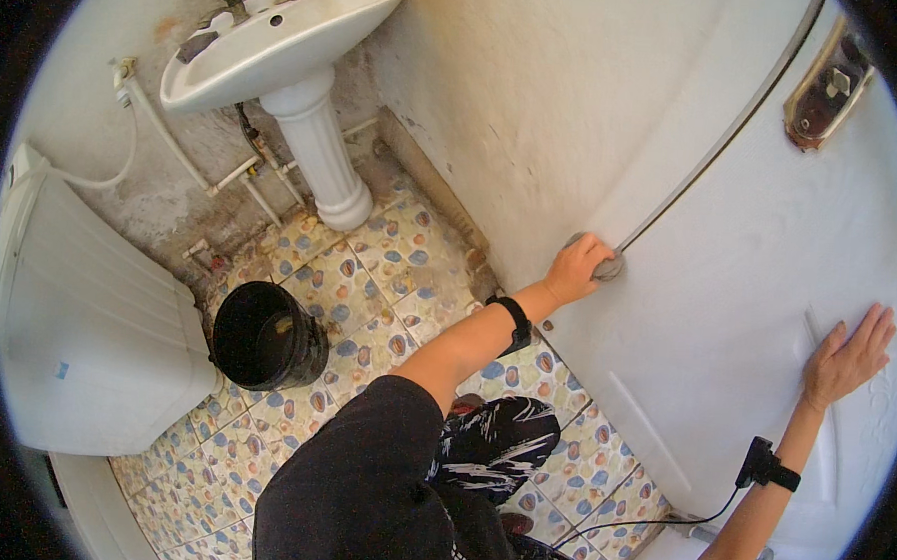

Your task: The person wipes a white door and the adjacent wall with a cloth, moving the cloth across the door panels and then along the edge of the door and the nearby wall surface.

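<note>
My left hand [574, 269] is closed around a bunched grey rag [609, 265]; its exact material is hard to make out. It presses the rag against the white door [708, 291] at its edge, where a dark gap [714, 151] runs up between the door and the pale frame. Farther right, my right hand [849, 358] lies flat on the door's face with its fingers stretched out, holding nothing. Above and between the hands, the door carries a rusty metal lock plate [829, 88].
A black bucket [266, 337] stands on the patterned tile floor [359, 276], left of my body. Beyond it are a white pedestal sink [314, 144] and exposed pipes [174, 148]. A large white ribbed fixture [97, 315] fills the left side. A black cable [658, 522] hangs from my right wrist strap.
</note>
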Demonstrator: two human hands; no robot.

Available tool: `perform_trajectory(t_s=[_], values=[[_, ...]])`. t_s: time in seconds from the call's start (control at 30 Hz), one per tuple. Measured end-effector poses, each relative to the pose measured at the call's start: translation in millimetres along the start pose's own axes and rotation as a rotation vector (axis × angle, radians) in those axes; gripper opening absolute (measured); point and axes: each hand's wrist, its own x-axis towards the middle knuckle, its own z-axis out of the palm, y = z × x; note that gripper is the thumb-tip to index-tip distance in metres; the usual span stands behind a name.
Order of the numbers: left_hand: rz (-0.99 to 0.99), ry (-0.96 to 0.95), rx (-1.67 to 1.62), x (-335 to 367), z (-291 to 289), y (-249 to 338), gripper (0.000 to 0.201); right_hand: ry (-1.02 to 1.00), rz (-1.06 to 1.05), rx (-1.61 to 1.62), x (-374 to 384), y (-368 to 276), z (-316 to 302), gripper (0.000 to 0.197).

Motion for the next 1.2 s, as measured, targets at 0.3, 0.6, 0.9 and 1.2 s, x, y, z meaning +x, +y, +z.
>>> perform_trajectory(t_s=[0.3, 0.6, 0.9, 1.2], values=[[-0.214, -0.155, -0.053, -9, -1, 18, 0.042, 0.006, 0.019, -0.005, 2, -3, 1, 0.05], [0.201, 0.446, -0.236, 134, -15, 122, 0.047, -0.035, 0.022, -0.028, -7, 3, 2, 0.053], [0.343, 0.051, -0.037, 24, 39, 22, 0.04, -0.042, 0.067, 0.01, -6, 5, 1, 0.052], [0.075, -0.003, -0.079, 39, 16, 57, 0.036, -0.114, 0.129, -0.062, -8, 4, 6, 0.056]])
